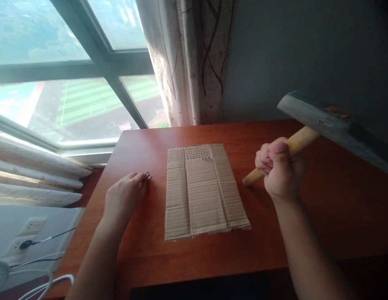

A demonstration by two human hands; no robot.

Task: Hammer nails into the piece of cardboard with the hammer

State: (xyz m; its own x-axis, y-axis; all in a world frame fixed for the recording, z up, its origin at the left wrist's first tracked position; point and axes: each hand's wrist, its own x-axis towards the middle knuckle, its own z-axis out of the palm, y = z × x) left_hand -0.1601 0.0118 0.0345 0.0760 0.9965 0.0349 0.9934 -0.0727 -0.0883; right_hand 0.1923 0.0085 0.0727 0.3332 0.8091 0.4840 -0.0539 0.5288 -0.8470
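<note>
My right hand (283, 168) is wrapped round the wooden handle of a hammer (306, 135), raised above the table with its big metal head (321, 116) up to the right. To the left, my left hand (126, 196) rests low over the table, thumb and fingers pinched at a few small silvery nails (148, 175); the fingertips partly cover them. Between the hands lies a creased sheet of cardboard (203, 196). Near its far edge are rows of small dark dots (195, 154), and a few short nails (206, 158) stand up from it at the end of the rows.
The reddish-brown wooden table (209, 258) meets a dark wall (290, 62) at the back. A window (87, 100) and a patterned curtain (184, 62) are at the left and back. Cables (40, 271) and a wall socket (33, 227) lie low left. A dark object (196, 287) borders the near edge.
</note>
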